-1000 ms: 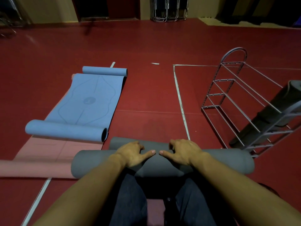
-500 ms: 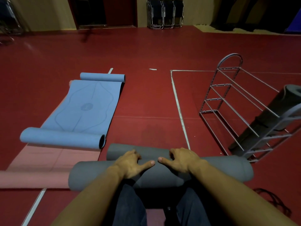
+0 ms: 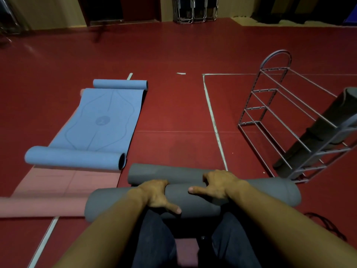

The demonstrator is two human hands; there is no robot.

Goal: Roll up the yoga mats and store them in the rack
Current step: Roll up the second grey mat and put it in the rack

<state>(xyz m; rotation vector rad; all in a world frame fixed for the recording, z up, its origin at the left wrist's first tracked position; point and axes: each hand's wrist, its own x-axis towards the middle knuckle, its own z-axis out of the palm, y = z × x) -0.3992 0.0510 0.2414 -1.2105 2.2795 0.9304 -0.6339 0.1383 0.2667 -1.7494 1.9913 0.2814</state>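
On the red floor, both hands press a grey mat roll.
Left hand (image 3: 157, 194) and right hand (image 3: 218, 183) curl their fingers over the grey yoga mat (image 3: 270, 192), thumbs spread apart (a rolled dark mat (image 3: 326, 130) lies in the wire rack (image 3: 270, 105) toward the right edge); blue mat (image 3: 100, 122) lies half-rolled at left.

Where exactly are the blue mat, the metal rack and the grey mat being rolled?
blue mat (image 3: 104, 120): head view, flat middle with the printed emblem.
metal rack (image 3: 275, 55): head view, arched top of its far end frame.
grey mat (image 3: 116, 202): head view, left part of the big roll.
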